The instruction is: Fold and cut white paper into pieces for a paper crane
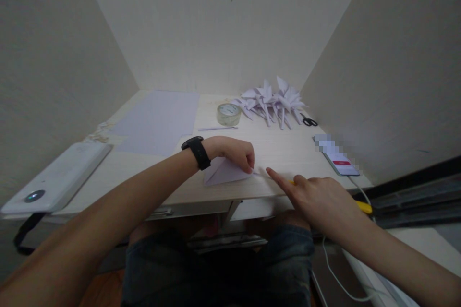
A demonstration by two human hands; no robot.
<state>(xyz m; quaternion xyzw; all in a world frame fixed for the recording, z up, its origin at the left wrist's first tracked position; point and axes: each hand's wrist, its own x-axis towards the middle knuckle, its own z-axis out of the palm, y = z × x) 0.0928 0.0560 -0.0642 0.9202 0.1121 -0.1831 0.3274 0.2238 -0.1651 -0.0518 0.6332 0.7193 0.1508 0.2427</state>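
Observation:
A folded piece of pale lilac paper point(224, 173) lies near the front edge of the light wooden desk point(281, 148). My left hand point(236, 152), with a black band on its wrist, presses down on the paper's top with curled fingers. My right hand point(317, 196) rests on the desk just right of the paper, index finger stretched out and pointing at the paper's thin tip. A yellow pen point(362, 206) lies under that hand; whether the hand grips it is unclear.
Flat lilac sheets point(158, 120) lie at the back left. A tape roll point(228, 113), a paper strip point(217, 128), a pile of folded paper shapes point(273, 100) and black scissors point(309, 121) sit at the back. A phone point(338, 158) with a cable lies right; a white device point(57, 180) left.

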